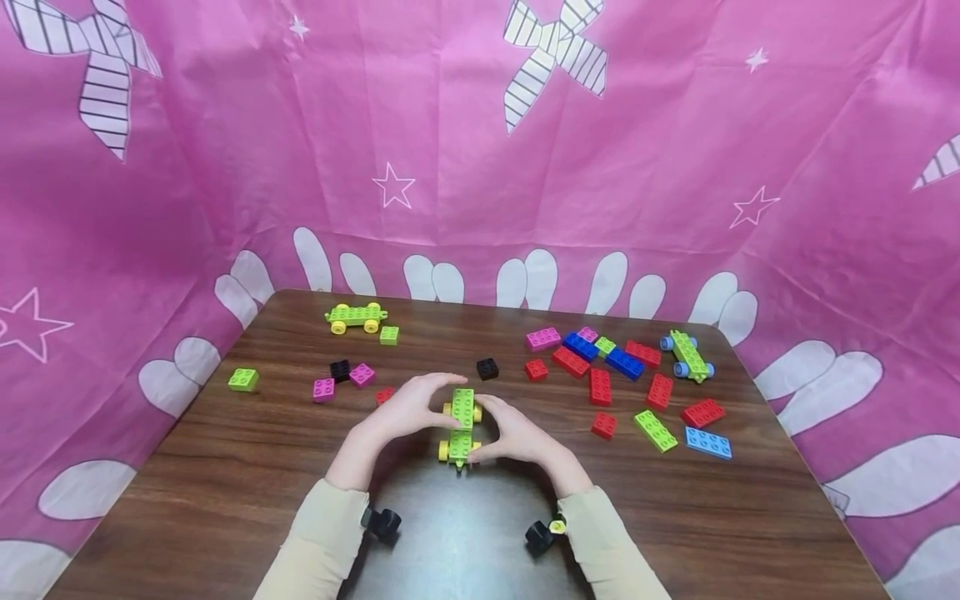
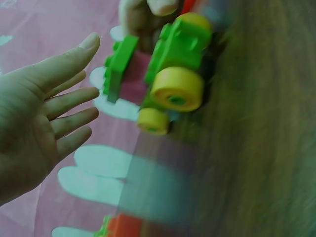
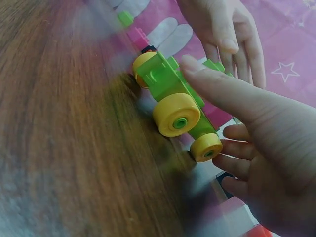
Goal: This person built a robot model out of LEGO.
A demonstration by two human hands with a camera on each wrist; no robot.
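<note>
The left hand (image 1: 411,408) and right hand (image 1: 519,435) are bracketing between relaxed, spread fingers a probably light, rigid, roll-prone toy car (image 1: 462,423), best pinched by its body.

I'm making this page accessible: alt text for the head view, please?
A person's left hand and right hand curve around either side of a green toy car on a wood-grain table, with coloured bricks scattered nearby and pink patterned cloth behind.
</note>
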